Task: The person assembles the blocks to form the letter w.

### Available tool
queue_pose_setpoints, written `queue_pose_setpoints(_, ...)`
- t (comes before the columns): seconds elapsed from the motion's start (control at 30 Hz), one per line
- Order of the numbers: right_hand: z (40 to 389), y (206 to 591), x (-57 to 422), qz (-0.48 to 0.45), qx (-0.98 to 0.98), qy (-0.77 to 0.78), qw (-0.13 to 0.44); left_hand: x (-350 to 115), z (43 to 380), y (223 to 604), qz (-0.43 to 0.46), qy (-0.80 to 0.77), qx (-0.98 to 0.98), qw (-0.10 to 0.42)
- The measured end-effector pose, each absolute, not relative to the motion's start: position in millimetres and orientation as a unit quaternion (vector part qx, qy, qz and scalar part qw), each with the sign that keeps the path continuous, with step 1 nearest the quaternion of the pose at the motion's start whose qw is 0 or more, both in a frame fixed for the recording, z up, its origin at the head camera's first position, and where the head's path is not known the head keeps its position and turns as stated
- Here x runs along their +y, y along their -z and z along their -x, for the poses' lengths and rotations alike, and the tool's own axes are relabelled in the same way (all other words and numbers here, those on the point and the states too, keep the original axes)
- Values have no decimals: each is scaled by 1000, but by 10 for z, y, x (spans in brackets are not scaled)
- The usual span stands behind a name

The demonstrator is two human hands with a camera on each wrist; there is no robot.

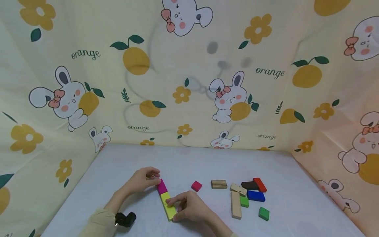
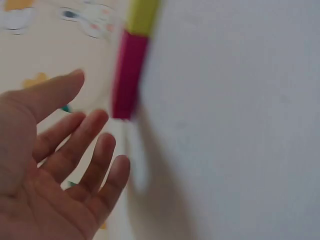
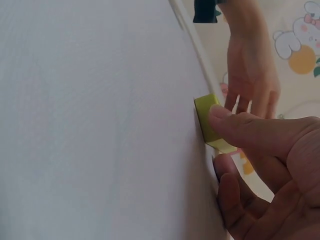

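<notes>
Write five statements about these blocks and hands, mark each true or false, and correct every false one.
1. The right hand touches the yellow section of the row. True.
2. The left hand grips the blue block. False: the left hand is beside the magenta block; the blue block lies well to the right of both hands.
3. The magenta block adjoins the yellow section's far end. True.
4. Both green blocks lie left of the row. False: both lie to its right.
5. The small pinkish-red block lies apart from the row. True.
</notes>
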State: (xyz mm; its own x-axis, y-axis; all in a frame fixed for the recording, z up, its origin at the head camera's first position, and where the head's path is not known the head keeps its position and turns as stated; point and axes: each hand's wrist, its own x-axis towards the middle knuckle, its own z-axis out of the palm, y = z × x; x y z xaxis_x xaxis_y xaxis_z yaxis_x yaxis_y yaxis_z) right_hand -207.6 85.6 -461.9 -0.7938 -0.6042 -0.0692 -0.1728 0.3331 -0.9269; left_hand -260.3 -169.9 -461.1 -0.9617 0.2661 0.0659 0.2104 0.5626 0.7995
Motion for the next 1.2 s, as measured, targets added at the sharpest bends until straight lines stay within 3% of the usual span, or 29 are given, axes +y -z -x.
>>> queue_pose_setpoints(0.13,2064,4614,854,242,786,527,213,-1616,2393,4551,-119,-463,878,-13)
queue_pose_setpoints(0.4,2076,4570,960,245,777,543,204,-1471,2007,4517,-172,-427,887,-38)
queue_pose_setpoints(0.73,2187,4472,1357,163,798,566,127,-1368,1923,4570,-196,-408,892,-18)
queue_pose_setpoints(0.97,2341,4437,1540,82,784,612,66,-1289,1843,4572,-159,-385,909,12)
queue_pose_setpoints(1.2,2578,4418,1652,150,795,580,95,-1251,1826,4584,-143,-370,918,7)
